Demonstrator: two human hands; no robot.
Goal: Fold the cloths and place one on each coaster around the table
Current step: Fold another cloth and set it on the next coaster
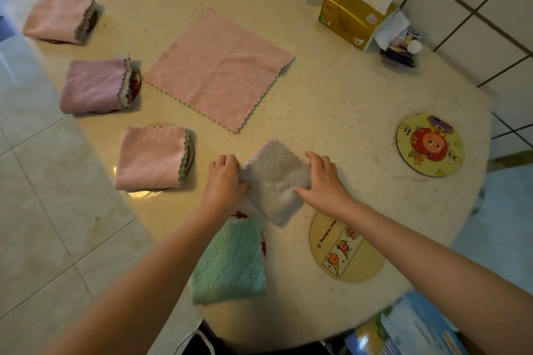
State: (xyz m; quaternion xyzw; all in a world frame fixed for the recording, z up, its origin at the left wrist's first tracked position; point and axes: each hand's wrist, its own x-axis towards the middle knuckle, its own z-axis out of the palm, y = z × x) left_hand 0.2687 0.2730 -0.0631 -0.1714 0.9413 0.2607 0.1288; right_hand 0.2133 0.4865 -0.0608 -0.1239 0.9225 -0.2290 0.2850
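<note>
Grey cloth, folded into a small square, lies on the table between the two hands. The left hand has its fingers curled closed on the cloth's left corner; the right hand presses its fingers down on the right edge, thumb on top of the fabric. Just below the left fingers a folded green cloth covers a coaster. Below the right wrist sits a bare coaster, and another bare one lies well off to the right of the right fingers. Beyond the fingers a pink cloth is spread flat. Left of the left fingers, folded pink cloths rest on coasters.
</note>
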